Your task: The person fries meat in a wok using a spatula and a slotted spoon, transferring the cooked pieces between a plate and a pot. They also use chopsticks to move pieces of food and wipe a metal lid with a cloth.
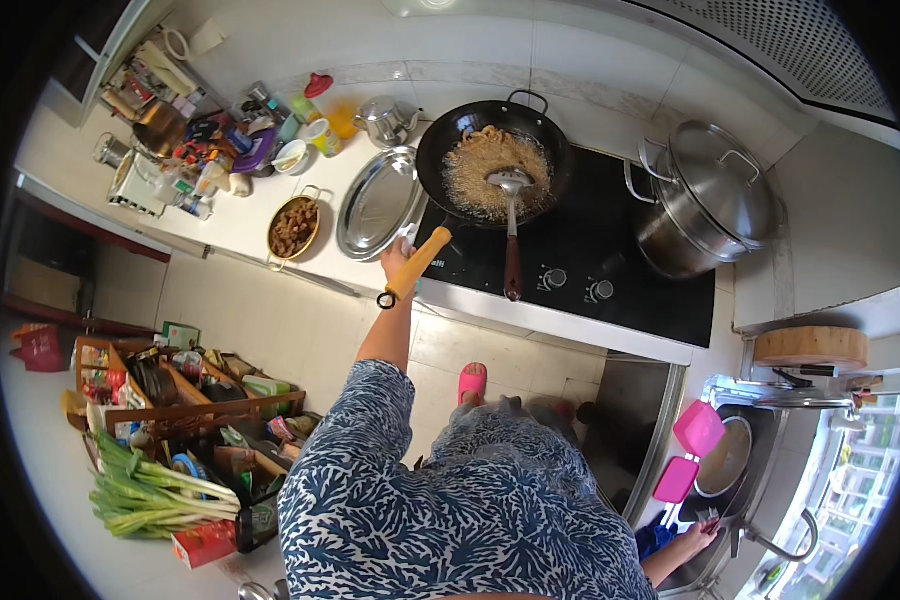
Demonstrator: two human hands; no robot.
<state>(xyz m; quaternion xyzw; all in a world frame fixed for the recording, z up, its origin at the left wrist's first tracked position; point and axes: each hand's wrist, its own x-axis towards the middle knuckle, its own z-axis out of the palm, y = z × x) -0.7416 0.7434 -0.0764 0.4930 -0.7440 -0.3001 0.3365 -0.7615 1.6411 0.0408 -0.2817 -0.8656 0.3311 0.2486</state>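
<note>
My left hand is at the counter edge between an oval metal tray and the cooktop. A white cloth or paper shows at its fingers. The wok's wooden handle crosses above that wrist. In the black wok, pieces of food fry in bubbling oil. A slotted metal turner rests in it, its wooden grip over the cooktop. My right hand reaches over the sink's near edge, by the faucet. Something small and shiny is at its fingertips, too small to name.
A brass-coloured bowl of browned pieces stands on the left counter, before bottles and jars. A lidded steel pot sits on the cooktop's right. Pink containers lie beside the sink. Spring onions and a wooden rack are at floor left.
</note>
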